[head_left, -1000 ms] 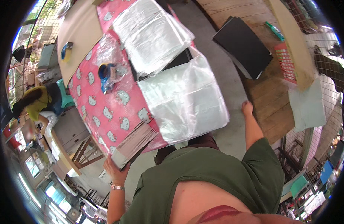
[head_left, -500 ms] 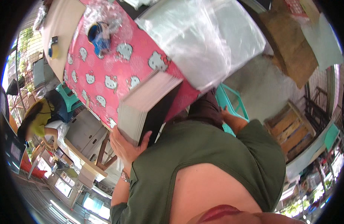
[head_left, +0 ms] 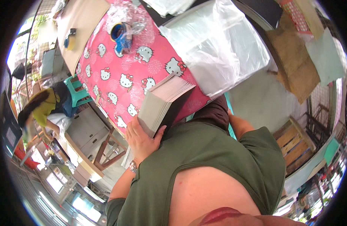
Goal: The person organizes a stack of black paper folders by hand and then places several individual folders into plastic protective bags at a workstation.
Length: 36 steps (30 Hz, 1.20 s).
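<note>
My left hand grips the near left end of a thick stack of flat boards, thumb on the black side and fingers along the pale edges. The stack leans on its side at the near edge of a table covered with a pink cat-patterned cloth. At the right of my body hangs my right arm, and my right hand is beside a teal stool; its fingers are mostly hidden. Right of the stack lies a pile of clear plastic bags.
Blue tape rolls and crumpled clear plastic lie at the far left of the cloth. A yellow tape dispenser sits on a beige board. Cardboard is at the right, above a wooden pallet. Another person bends over at the left.
The view has shifted, so the table and stack appear farther right. My left hand still holds the stack's end. My right hand shows less of its fingers beside the stool.
</note>
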Motion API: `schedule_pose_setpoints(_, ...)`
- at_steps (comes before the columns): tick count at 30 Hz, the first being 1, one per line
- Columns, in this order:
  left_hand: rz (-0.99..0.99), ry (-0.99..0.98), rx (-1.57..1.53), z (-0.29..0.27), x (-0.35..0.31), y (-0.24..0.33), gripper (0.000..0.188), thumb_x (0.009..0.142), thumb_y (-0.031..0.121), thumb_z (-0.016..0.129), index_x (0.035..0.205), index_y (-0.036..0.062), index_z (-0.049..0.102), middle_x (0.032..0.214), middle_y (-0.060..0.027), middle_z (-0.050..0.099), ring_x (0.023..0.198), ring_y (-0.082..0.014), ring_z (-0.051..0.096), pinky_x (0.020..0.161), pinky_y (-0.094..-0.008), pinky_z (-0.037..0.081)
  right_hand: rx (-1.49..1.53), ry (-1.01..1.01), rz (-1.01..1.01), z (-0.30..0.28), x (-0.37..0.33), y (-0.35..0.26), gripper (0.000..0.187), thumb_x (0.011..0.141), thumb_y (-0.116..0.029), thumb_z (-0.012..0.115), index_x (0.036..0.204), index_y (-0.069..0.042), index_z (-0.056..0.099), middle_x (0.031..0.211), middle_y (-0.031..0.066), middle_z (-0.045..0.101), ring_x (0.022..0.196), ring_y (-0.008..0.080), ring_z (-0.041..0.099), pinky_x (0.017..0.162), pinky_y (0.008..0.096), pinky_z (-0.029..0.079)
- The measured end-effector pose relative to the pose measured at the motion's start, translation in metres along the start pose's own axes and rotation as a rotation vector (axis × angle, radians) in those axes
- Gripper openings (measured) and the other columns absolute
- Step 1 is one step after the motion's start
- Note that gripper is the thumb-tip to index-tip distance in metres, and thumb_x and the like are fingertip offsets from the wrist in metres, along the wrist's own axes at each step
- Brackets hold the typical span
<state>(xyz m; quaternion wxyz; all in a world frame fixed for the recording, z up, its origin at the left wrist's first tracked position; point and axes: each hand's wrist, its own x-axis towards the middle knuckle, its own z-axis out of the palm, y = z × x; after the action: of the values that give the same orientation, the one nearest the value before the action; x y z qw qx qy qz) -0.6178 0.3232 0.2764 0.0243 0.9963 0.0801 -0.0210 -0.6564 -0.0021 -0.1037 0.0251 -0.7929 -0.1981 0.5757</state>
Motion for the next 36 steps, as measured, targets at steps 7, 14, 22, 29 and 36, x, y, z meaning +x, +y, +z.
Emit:
schedule_pose_setpoints(7,-0.081,0.010,-0.017,-0.006,-0.008,0.013,0.083,0.069,0.045,0.074,0.125,-0.0045,0.037,0.100,-0.0214,0.050,0.093,-0.0392,0.049,0.083,-0.0459,0.038,-0.077,-0.055,0.020,0.013,0.004,0.037,0.038,0.088,-0.025,0.048,0.123,-0.010,0.053,0.107,0.0125,0.062,0.103,0.0295,0.056,0.089,0.0523,0.043)
schedule_pose_setpoints(14,-0.067,0.104,-0.052,-0.011,0.001,0.025,0.085,0.067,0.052,0.073,0.123,-0.0043,0.042,0.108,-0.0230,0.053,0.101,-0.0389,0.051,0.086,-0.0447,0.041,-0.107,0.089,0.297,0.016,0.051,0.120,0.034,0.089,-0.024,0.048,0.118,-0.009,0.057,0.099,0.0110,0.066,0.092,0.0287,0.062,0.083,0.0465,0.049)
schedule_pose_setpoints(22,0.021,0.294,-0.081,0.004,-0.046,0.029,0.077,0.069,0.054,0.070,0.118,-0.0023,0.050,0.102,-0.0216,0.059,0.095,-0.0368,0.057,0.083,-0.0434,0.044,0.820,0.662,-0.485,-0.077,-0.102,-0.005,0.040,0.089,-0.036,0.057,0.077,0.001,0.064,0.063,0.0100,0.059,0.058,0.0177,0.053,0.057,0.0311,0.042)
schedule_pose_setpoints(29,0.099,0.354,-0.042,0.003,-0.078,0.044,0.077,0.070,0.053,0.070,0.119,-0.0022,0.050,0.101,-0.0195,0.061,0.095,-0.0361,0.057,0.083,-0.0416,0.045,0.854,-0.061,-0.739,-0.071,-0.034,-0.146,0.055,0.086,-0.046,0.060,0.111,0.003,0.055,0.097,0.0136,0.061,0.089,0.0219,0.060,0.080,0.0339,0.049)
schedule_pose_setpoints(36,0.126,0.530,-0.022,-0.002,-0.135,0.033,0.079,0.065,0.045,0.078,0.120,-0.0025,0.048,0.107,-0.0196,0.058,0.098,-0.0353,0.056,0.085,-0.0416,0.044,1.034,-0.334,-0.715,-0.078,-0.029,-0.177,0.079,0.076,-0.056,0.065,0.113,0.012,0.051,0.112,0.0275,0.056,0.104,0.0305,0.059,0.092,0.0385,0.048)
